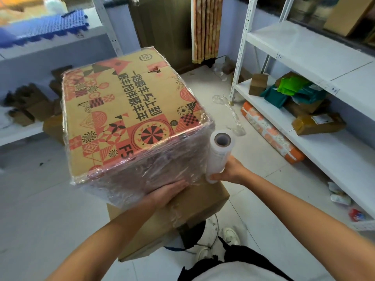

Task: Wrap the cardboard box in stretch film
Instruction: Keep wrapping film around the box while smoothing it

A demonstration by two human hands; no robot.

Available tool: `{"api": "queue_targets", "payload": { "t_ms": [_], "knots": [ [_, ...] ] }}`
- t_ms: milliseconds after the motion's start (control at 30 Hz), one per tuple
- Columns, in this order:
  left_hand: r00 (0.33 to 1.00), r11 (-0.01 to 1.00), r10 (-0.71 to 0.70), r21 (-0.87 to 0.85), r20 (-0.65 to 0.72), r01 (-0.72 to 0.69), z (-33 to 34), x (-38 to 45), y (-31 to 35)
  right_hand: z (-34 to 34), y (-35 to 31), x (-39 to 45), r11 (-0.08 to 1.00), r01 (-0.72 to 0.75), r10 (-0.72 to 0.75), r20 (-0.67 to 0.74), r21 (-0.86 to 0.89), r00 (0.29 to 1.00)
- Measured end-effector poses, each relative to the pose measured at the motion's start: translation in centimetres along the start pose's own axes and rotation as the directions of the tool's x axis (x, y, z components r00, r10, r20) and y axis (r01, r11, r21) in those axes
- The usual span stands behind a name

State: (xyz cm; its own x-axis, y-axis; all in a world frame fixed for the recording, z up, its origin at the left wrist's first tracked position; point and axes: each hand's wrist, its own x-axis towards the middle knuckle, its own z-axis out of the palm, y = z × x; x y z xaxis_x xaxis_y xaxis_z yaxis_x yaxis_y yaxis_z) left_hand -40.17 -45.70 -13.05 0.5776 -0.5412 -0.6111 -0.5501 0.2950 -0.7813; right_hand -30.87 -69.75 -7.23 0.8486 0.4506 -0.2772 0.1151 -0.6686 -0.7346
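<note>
Clear film clings to the side of the cardboard box (129, 110), where the left hand (168, 192) presses flat with straight fingers. Right hand (229, 171) grips the stretch film roll (220, 155) upright beside the box's corner. Box rests on a plain carton (194, 201).

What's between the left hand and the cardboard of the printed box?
Layers of stretch film; the left hand presses flat on them against the printed box, in the head view.

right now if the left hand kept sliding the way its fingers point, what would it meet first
Probably the film roll held upright by the right hand. The left hand lies flat on the wrapped box side, fingers aimed that way; depth is unclear.
</note>
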Motion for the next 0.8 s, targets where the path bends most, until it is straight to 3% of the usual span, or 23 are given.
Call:
{"api": "queue_targets", "payload": {
  "t_ms": [67,167,267,367,533,800],
  "knots": [
    [0.999,0.991,-0.028,-0.131,0.019,0.031,-0.1,0.2,0.6,-0.3,0.1,0.2,0.998,0.026,-0.030,0.082,0.055,0.996],
    [0.996,0.960,-0.090,-0.266,0.001,0.087,-0.6,1.0,0.5,-0.6,0.8,0.4,0.996,0.051,-0.057,0.090,0.066,0.994],
    [0.998,0.941,-0.027,-0.337,-0.055,0.007,-2.6,2.1,-0.8,-0.9,1.7,0.7,0.998,0.052,-0.054,0.047,0.034,0.997],
    [0.995,0.949,-0.004,-0.315,-0.099,-0.027,-3.6,2.6,-1.4,-1.7,2.4,1.0,0.994,0.085,-0.081,0.062,-0.064,0.995],
    [0.998,0.999,0.018,-0.029,-0.062,-0.020,-1.2,2.0,-1.9,-2.5,3.4,1.5,0.985,0.135,-0.137,-0.009,-0.108,0.990],
    [0.999,0.990,0.032,-0.135,0.037,-0.027,-1.2,2.7,-1.7,-2.4,3.4,2.8,0.988,0.109,-0.111,0.019,0.114,0.994]
  ]
}}
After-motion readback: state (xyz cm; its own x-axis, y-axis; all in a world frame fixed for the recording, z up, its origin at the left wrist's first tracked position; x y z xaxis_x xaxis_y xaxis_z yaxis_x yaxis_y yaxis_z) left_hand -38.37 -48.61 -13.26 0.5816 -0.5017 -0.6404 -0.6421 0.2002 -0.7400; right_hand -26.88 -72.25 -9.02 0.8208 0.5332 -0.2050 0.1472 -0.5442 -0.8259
